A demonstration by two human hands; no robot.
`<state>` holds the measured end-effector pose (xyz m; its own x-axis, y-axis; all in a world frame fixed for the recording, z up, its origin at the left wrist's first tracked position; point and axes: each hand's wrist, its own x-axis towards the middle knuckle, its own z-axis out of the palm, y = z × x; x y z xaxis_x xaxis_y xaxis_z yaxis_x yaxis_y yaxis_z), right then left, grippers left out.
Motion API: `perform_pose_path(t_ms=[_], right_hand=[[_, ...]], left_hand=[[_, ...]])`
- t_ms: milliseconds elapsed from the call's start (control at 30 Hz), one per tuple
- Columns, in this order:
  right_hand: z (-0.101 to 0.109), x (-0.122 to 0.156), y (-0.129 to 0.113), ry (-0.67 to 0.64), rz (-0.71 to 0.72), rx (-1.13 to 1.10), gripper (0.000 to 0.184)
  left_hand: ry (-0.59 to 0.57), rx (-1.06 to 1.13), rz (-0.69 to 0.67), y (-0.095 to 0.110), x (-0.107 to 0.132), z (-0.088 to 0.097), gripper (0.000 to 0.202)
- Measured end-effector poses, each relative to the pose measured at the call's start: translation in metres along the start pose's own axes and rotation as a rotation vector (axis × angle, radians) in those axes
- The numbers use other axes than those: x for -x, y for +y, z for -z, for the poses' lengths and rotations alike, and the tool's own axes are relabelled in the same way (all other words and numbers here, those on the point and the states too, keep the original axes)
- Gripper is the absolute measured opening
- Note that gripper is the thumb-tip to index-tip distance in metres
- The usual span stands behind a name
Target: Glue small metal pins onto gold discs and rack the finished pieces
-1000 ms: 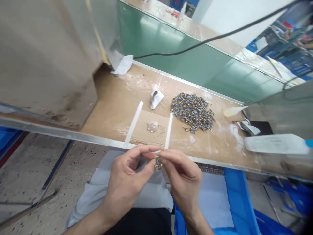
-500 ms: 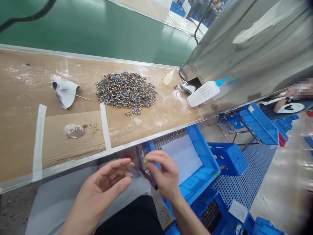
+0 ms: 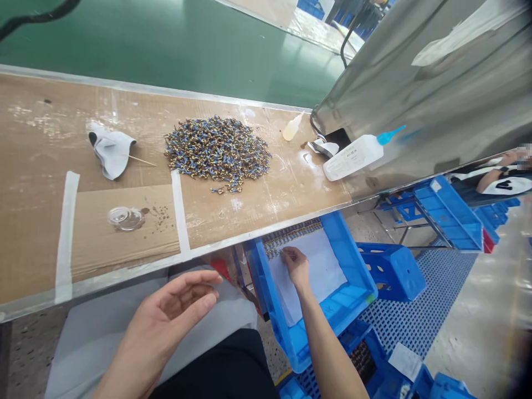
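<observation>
My right hand [image 3: 297, 266] reaches into a blue plastic bin [image 3: 355, 260], its fingers pinched together over the white sheet [image 3: 318, 263] lining it. Its fingertips are at the near row of small blue-and-brass metal parts [image 3: 272, 252]; whatever they pinch is hidden. Further rows of these parts stand along the bin's far side. Over my lap, my left hand [image 3: 166, 321] is held with fingers loosely curved and thumb apart, holding nothing. A large heap of the same small parts [image 3: 216, 149] lies on the cardboard-covered bench [image 3: 257, 213].
Left of the heap are a crumpled white cloth [image 3: 112, 152], a thin stick [image 3: 142, 161] and a small clear dish [image 3: 126, 218]. To the right lie a small dropper bottle [image 3: 293, 127] and a white bottle with blue nozzle [image 3: 353, 158]. A blue stool [image 3: 394, 271] stands beyond the bin.
My right hand has moved from beside my left hand, where it pinched a small brass-coloured part, away and right into the bin. My left hand has barely moved.
</observation>
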<state>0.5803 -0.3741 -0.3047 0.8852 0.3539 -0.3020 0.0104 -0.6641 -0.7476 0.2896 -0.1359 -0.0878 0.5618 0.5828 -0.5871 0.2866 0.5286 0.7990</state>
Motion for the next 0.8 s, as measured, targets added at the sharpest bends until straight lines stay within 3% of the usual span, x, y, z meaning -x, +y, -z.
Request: perform_pose_path(t_ms=[233,533,667,800], right_hand=[[-0.002,-0.004,0.006,0.009,0.046,0.033,0.045],[-0.006,-0.002,-0.006,0.023,0.073,-0.008,0.046],[0.007,0.012,-0.03,0.19,0.122,-0.052,0.055],[0.031,0.039,-0.089,0.487,0.248,-0.151,0.051]], left_hand=[[0.02,-0.008,0.003,0.0,-0.001,0.004,0.038],[-0.015,-0.01,-0.003,-0.006,-0.005,0.013,0.037],[-0.001,0.007,-0.003,-0.005,-0.006,0.017,0.036],[-0.011,0.015,-0.004,0.001,-0.004,0.017,0.032]])
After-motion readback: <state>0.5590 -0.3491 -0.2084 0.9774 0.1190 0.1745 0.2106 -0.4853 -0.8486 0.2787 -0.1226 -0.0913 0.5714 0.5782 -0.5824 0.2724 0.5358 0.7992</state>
